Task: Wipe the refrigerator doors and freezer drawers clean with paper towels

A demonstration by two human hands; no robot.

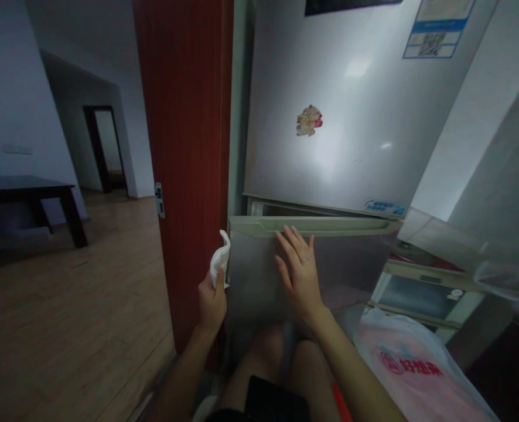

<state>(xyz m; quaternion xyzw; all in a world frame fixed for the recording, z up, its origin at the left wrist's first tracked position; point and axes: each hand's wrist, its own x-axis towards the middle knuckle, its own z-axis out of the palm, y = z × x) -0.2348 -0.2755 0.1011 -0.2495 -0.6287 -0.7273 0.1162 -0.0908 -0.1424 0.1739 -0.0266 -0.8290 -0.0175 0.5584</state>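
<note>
Overhead, QR-code label [437,29] on fridge door [330,117]

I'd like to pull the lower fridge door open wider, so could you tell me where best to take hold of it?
Probably the recessed handle channel along the top edge of the lower fridge door, coming from above with fingers hooked in. The right hand lies flat on the door face just below it; the left hand holds a white cloth at the door's left edge.
</note>
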